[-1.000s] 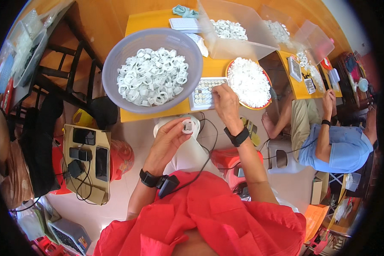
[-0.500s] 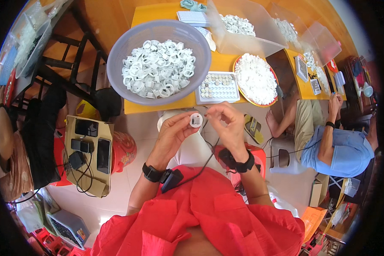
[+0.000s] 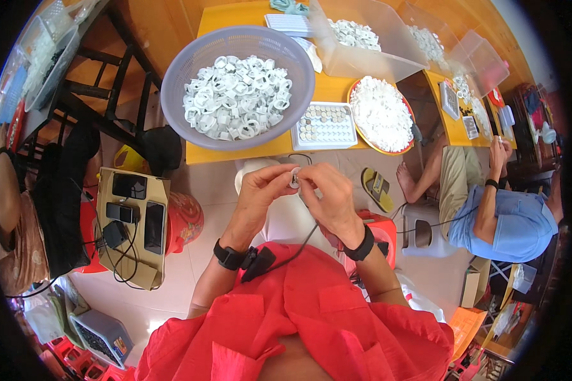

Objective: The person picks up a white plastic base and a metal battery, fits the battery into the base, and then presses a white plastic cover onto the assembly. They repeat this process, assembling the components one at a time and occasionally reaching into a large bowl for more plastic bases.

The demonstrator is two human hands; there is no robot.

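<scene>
My left hand (image 3: pixel 258 190) pinches a small round white plastic piece (image 3: pixel 294 178) with a dark part showing in it, held just in front of the table edge. Closed against the same piece from the other side are the thumb and fingers of my right hand (image 3: pixel 332 193). Whether those fingertips also hold something tiny is hidden. Beyond my hands, a grey-purple basket (image 3: pixel 173 95) is heaped with white ring-shaped pieces. A white tray (image 3: pixel 337 144) with rows of silvery discs stands beside it, and a red-and-yellow-rimmed plate (image 3: pixel 394 153) piled with small white parts sits farther right.
Clear plastic bins (image 3: pixel 388 66) stand at the back of the yellow table (image 3: pixel 229 155). On the left, a cardboard tray (image 3: pixel 147 276) holds phones and cables. A person in a blue shirt (image 3: pixel 508 225) sits at the right; another person's arm (image 3: pixel 5 203) shows at far left.
My right hand has moved left to meet the round white piece, which has turned more edge-on in my left fingers.
</scene>
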